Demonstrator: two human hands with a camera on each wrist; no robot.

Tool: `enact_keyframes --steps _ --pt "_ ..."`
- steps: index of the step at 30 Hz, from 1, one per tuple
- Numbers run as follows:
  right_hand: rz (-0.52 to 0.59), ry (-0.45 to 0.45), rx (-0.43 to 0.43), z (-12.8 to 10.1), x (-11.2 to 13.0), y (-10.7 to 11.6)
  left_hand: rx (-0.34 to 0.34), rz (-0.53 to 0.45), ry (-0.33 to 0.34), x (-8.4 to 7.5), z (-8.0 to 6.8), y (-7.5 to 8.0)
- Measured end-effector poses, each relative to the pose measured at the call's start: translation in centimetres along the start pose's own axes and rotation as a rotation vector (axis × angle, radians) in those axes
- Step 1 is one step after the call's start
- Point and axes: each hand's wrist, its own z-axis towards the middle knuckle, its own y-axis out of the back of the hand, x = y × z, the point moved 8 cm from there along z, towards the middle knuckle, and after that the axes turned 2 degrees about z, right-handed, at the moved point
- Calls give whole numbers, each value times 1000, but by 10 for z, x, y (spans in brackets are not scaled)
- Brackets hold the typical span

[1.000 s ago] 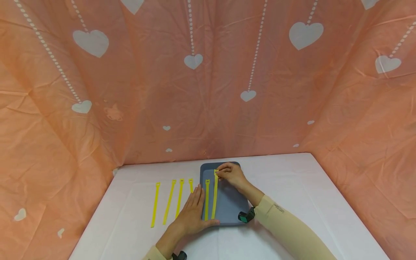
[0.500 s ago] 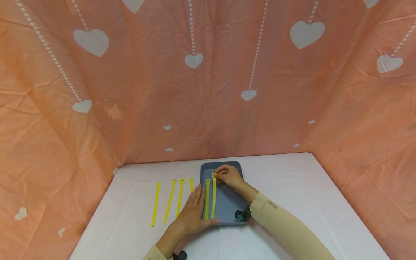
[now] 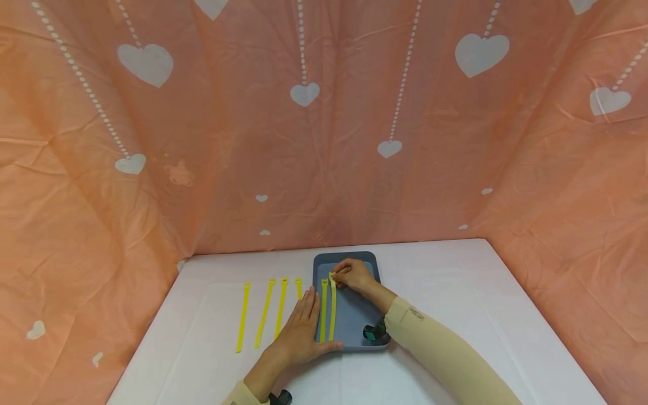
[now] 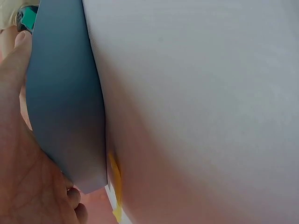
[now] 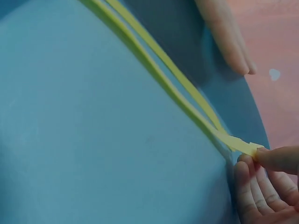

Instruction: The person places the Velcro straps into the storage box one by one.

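A blue-grey tray (image 3: 361,318) lies on the table. My right hand (image 3: 356,275) pinches the slotted head of a yellow cable strap (image 3: 332,312) between thumb and fingertips, over the tray's far part. In the right wrist view this strap (image 5: 161,81) runs down into the tray, its far end out of frame. Just left of it, nearly parallel, a second yellow strap (image 3: 323,315) lies in the tray. My left hand (image 3: 298,336) rests along the tray's left side, fingers straight, thumb at the front edge. The left wrist view shows it against the tray's wall (image 4: 67,93).
Several more yellow straps (image 3: 243,320) lie in a row on the white tabletop (image 3: 430,292) left of the tray; my left hand partly covers the nearest ones. A peach curtain with pale hearts (image 3: 304,169) encloses the table's back and sides.
My right hand has moved slightly left and nearer to me with the pinched strap, bringing it closer to the strap beside it. The left hand stays in place.
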Motion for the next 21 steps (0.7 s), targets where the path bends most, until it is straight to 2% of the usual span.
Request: enact_keyframes --steps 9,21 --pt "7 2 7 3 -4 -2 2 23 -1 1 1 -1" --pt "-78 19 3 3 -3 -4 5 24 2 2 1 -3"
